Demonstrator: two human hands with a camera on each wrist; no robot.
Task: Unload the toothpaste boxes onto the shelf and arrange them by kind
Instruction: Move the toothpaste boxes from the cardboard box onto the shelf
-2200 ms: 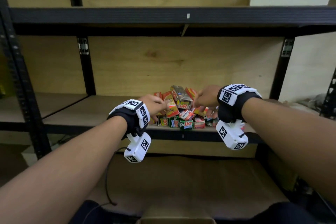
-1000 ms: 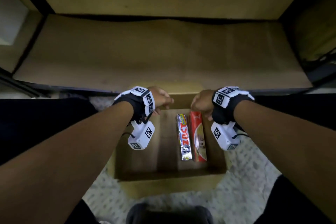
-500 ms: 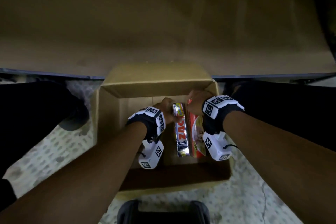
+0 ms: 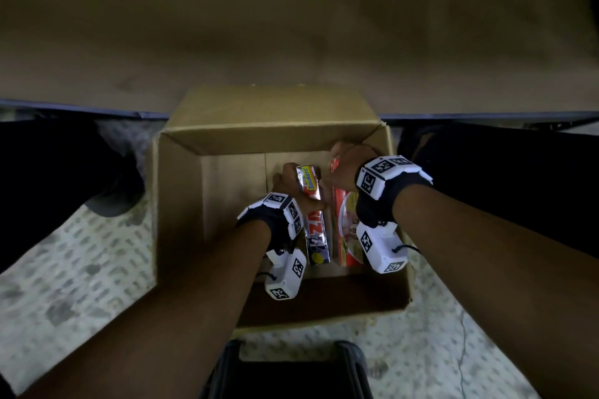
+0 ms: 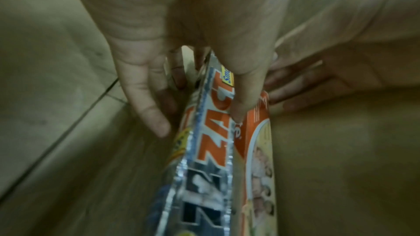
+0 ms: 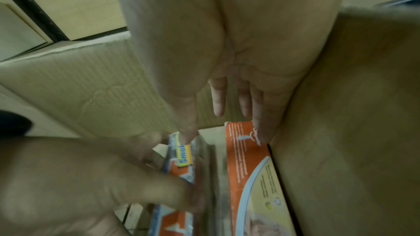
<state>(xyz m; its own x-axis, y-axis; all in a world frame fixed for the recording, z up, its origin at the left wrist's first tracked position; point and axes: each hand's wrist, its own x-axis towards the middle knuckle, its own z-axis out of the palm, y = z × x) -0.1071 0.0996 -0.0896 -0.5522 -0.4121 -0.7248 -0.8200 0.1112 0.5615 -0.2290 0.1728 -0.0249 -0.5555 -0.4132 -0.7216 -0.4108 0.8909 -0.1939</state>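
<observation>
Two toothpaste boxes lie side by side in an open cardboard carton (image 4: pixel 275 136) on the floor. My left hand (image 4: pixel 291 185) grips the silver Zact box (image 4: pixel 316 223) near its far end, thumb on top and fingers down its left side. That end is tilted up. The box shows again in the left wrist view (image 5: pixel 211 159). My right hand (image 4: pixel 346 162) reaches down with straight fingers (image 6: pixel 218 100) onto the far end of the red box (image 4: pixel 345 236), which lies flat against the carton's right wall (image 6: pixel 250 168).
The low wooden shelf board (image 4: pixel 291 26) runs just beyond the carton, its dark front edge (image 4: pixel 81 106) level with the carton's far flap. Dark trouser legs (image 4: pixel 48 172) flank the carton. A black stool-like object (image 4: pixel 285 372) sits at the near side on the patterned floor (image 4: pixel 81 269).
The view dropped from the upper shelf's pile of boxes to the carton. Both hands went down into it; the left took hold of the silver box and raised its far end.
</observation>
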